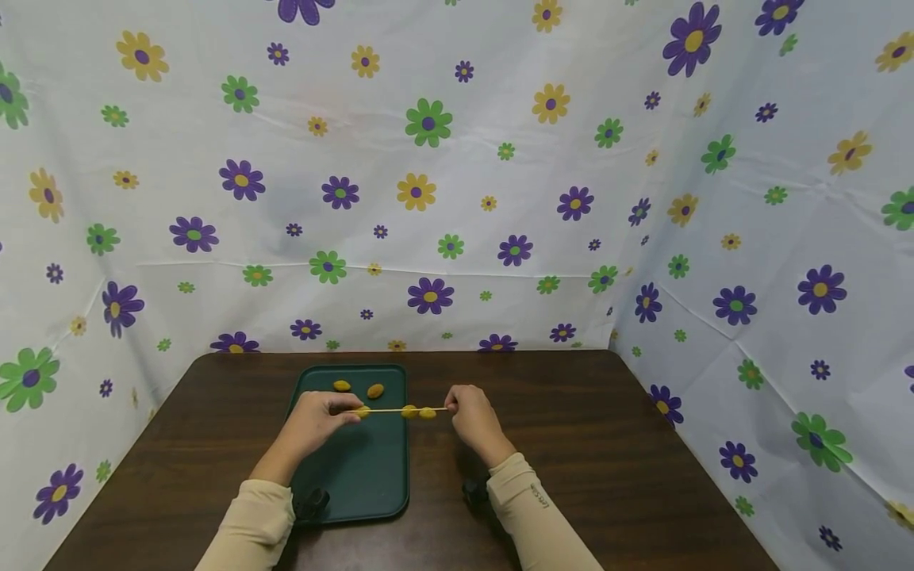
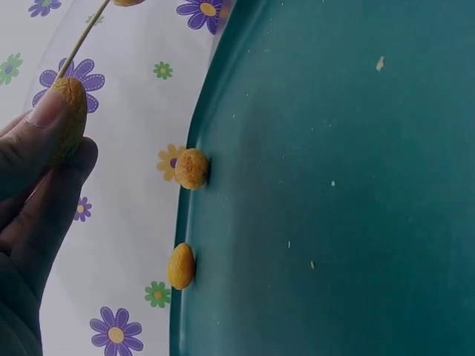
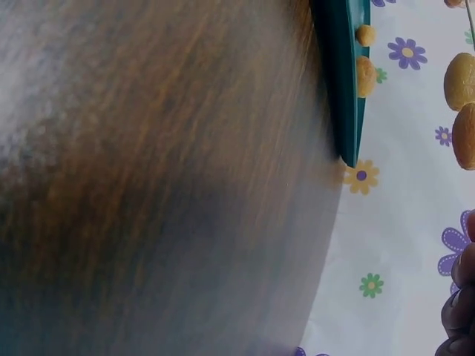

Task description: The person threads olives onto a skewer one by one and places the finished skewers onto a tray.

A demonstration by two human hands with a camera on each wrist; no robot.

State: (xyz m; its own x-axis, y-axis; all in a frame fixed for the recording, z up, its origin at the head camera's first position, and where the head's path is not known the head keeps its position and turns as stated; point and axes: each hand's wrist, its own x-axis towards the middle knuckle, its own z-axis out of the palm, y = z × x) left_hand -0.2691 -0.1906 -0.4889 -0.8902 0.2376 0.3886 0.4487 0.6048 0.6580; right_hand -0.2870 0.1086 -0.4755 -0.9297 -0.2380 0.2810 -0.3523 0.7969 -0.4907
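Note:
A thin wooden skewer (image 1: 388, 411) is held level above the tray's right side, carrying yellow-brown oval food pieces that look like small nuggets. My left hand (image 1: 314, 419) pinches one oval piece (image 2: 71, 111) at the skewer's left end between thumb and fingers. Two more pieces sit close together farther right, one (image 1: 408, 411) beside the other (image 1: 428, 413). The right end of the skewer is gripped by my right hand (image 1: 471, 414), whose curled fingers hide its tip. In the right wrist view only part of that hand (image 3: 462, 304) shows at the edge.
Below lies a dark green tray (image 1: 350, 484) on a brown wooden table (image 1: 571, 460). Two loose oval pieces rest near its far edge, one (image 1: 342, 385) left of the other (image 1: 375, 391). Small crumbs dot the tray. A flower-patterned white curtain (image 1: 457, 214) stands behind the table and along its sides.

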